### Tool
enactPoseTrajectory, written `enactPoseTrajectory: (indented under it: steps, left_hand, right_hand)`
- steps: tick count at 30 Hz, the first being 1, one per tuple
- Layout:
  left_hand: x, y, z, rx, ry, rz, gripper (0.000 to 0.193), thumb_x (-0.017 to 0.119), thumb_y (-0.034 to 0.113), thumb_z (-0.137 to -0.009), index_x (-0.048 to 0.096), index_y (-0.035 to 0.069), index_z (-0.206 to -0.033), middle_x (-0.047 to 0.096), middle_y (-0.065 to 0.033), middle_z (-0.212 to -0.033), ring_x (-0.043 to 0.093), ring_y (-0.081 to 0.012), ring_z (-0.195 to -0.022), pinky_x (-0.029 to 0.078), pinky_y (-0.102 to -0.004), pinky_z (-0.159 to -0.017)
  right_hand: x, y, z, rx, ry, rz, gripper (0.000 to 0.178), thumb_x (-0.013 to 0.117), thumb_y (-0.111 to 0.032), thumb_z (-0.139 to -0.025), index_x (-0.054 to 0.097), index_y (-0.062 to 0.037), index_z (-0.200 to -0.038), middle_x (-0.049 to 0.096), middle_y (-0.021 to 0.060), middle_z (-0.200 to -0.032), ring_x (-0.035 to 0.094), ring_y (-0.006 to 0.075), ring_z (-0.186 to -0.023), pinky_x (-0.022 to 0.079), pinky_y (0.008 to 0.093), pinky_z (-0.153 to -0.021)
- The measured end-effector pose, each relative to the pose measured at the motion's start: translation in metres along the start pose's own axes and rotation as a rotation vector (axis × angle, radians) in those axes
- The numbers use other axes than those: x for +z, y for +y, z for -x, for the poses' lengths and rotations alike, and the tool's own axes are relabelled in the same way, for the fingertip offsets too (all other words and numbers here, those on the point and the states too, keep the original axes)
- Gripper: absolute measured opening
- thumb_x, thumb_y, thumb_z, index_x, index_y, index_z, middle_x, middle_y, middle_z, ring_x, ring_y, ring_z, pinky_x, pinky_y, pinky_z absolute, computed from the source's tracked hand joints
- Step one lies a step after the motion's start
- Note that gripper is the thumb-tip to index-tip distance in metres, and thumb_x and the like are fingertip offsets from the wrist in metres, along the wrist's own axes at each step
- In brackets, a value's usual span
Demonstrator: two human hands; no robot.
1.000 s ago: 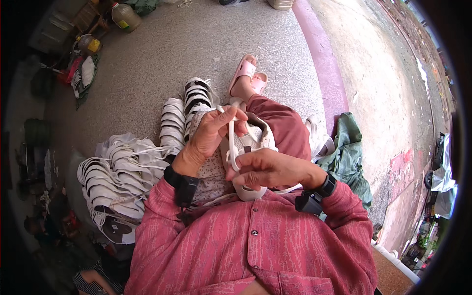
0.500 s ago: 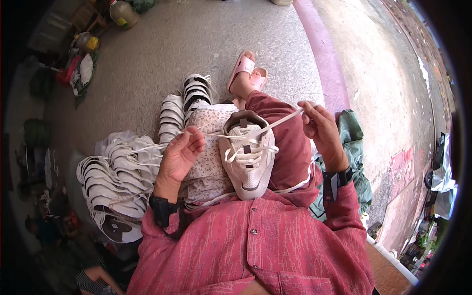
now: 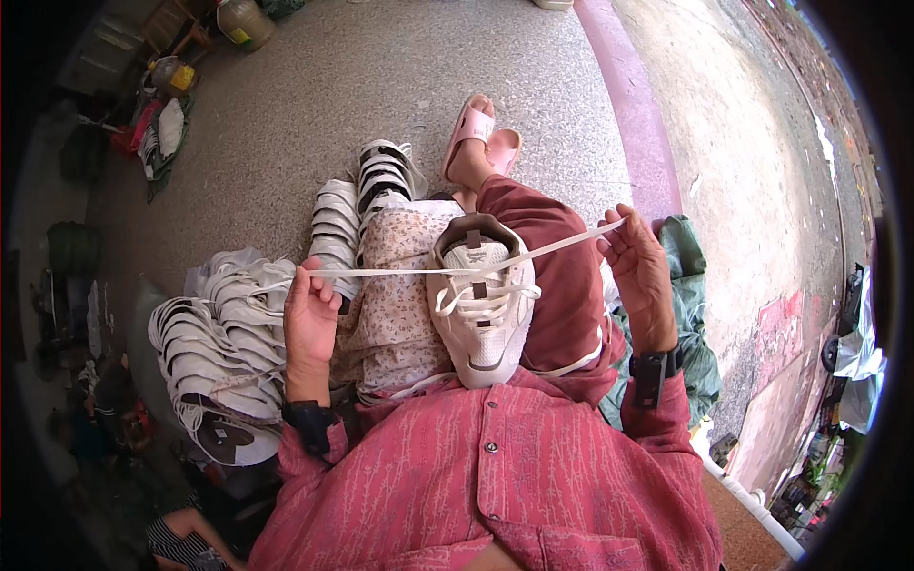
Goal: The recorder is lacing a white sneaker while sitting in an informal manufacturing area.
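A white and beige sneaker [image 3: 474, 350] rests on my lap, its dark-lined opening away from me and its toe toward my belly. Its white shoelace [image 3: 381, 273] stretches to both sides, and the two ends cross above the tongue. My left hand [image 3: 312, 314] pinches one lace end out to the left, over the floral cloth [image 3: 404, 255] on my thigh. Out to the right and a little higher, my right hand [image 3: 642, 276] pinches the other end. Loose loops of lace lie over the lower eyelets.
Stacked white shoe uppers [image 3: 219, 357] lie at my left, with more rows of nested uppers [image 3: 335, 224] beyond them. Green sheeting [image 3: 700, 324] lies beside my right arm. Farther off on the left are jugs [image 3: 244, 24] and a bundle of odds and ends [image 3: 162, 133].
My hands have moved farther apart, the left one outward and slightly down, the right one outward. The lace between them is now drawn straighter. The sneaker has stayed in place.
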State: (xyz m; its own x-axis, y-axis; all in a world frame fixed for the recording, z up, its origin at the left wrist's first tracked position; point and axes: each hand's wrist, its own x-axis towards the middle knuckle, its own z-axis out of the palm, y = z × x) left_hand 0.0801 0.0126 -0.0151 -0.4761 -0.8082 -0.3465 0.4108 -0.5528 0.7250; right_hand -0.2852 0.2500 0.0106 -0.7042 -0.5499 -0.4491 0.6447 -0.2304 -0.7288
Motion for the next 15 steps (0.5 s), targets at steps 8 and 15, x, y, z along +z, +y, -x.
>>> enactPoseTrajectory:
  steps: [8, 15]
  left_hand:
    - [0.04, 0.011, 0.0, -0.042, 0.383, 0.298, 0.028, 0.05, 0.026, -0.103, 0.057, 0.004, -0.119, 0.048, 0.0023, -0.075, 0.046, -0.0088, -0.066, 0.041, -0.0246, -0.057]
    - [0.032, 0.005, 0.007, -0.241, -0.134, -0.346, 0.029, 0.055, 0.028, -0.101, 0.064, 0.002, -0.112, 0.039, 0.0084, -0.06, 0.033, -0.0011, -0.051, 0.026, -0.0188, -0.045]
  right_hand:
    - [0.008, 0.014, 0.009, 0.033, -0.29, 0.623, 0.026, 0.056, -0.027, -0.1, 0.067, -0.0036, -0.1, 0.057, -0.0046, -0.072, 0.051, 0.0045, -0.062, 0.037, 0.0195, -0.054]
    - [0.035, 0.015, 0.025, 0.303, -0.6, 0.836, 0.029, 0.055, -0.025, -0.101, 0.068, 0.0002, -0.095, 0.056, -0.0066, -0.078, 0.045, 0.0016, -0.065, 0.035, 0.0181, -0.057]
